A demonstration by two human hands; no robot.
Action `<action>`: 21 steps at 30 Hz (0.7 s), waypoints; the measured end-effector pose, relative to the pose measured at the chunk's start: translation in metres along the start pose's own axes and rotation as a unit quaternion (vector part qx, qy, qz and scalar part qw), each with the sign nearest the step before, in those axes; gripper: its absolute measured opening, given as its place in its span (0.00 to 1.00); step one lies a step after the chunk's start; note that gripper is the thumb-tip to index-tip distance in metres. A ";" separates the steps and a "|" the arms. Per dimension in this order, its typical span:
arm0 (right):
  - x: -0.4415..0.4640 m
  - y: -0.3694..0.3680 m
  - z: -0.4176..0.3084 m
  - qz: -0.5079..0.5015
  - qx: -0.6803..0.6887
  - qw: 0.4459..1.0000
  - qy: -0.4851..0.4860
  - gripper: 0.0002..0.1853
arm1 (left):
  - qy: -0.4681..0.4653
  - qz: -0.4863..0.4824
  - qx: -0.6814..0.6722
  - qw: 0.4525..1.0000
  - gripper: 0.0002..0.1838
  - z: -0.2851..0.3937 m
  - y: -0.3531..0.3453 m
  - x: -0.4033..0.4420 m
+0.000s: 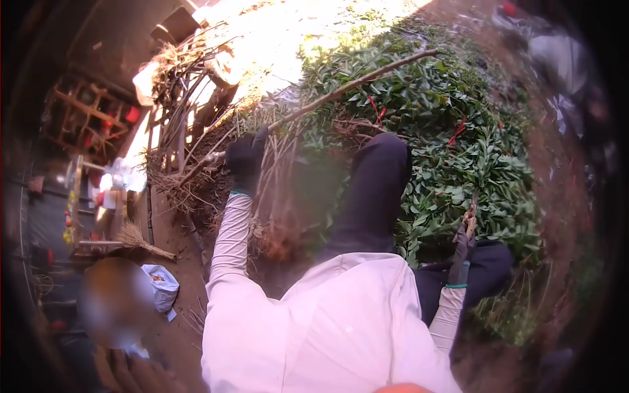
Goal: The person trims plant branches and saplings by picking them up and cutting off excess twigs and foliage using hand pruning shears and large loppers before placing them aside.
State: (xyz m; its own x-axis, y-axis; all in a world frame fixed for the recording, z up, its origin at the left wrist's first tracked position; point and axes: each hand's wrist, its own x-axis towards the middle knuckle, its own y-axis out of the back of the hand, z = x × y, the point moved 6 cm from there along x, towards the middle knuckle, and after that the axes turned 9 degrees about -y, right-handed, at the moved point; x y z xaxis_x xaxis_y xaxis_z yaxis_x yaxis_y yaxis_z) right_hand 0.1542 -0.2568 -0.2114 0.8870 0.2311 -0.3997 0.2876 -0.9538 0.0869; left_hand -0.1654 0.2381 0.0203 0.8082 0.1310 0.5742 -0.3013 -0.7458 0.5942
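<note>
Pale upper garment point(314, 321) occupies the near foreground. Left hand point(246, 157): gloved fingers closed around 1 long woody stem point(350, 86), which slants from beside the tangled roots point(167, 171) up across the leafy heap point(439, 173). Right hand point(462, 249): gloved fingers closed on 1 slender brown item point(470, 224), identity unclear, at the heap's near side. Red ties point(457, 132) lie among the leaves.

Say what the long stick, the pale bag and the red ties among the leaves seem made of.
Long stick: wood, dull and rough-looking; its brown, uneven, slightly bent length suggests bark.
Pale bag: perhaps thin plastic, faintly shiny; it crumples in folds, though cloth is possible.
Red ties: plastic or fabric strips; bright colour shows, but they're too small to tell finish.
</note>
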 end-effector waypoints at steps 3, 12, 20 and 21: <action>-0.005 0.018 -0.004 -0.025 0.050 0.998 0.034 0.16 | -0.025 0.026 -0.045 0.998 0.17 0.022 0.004 0.024; -0.032 0.030 -0.015 0.000 0.152 0.986 -0.060 0.17 | -0.087 0.069 -0.146 0.983 0.20 0.067 0.024 0.066; -0.074 0.052 -0.066 0.075 -0.056 0.984 0.155 0.21 | -0.116 0.122 -0.151 0.974 0.20 0.092 0.046 0.095; -0.084 0.054 -0.083 0.107 -0.158 0.958 0.216 0.21 | -0.131 0.132 -0.138 0.973 0.19 0.097 0.048 0.098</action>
State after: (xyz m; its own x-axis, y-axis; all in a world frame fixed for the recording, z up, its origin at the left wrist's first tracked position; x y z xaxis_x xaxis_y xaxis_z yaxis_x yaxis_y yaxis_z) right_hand 0.1248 -0.3117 -0.0977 0.9848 0.1602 0.0667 0.1175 -0.8983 0.4235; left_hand -0.0514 0.1521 0.0508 0.7742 -0.2393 0.5860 -0.6114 -0.5222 0.5946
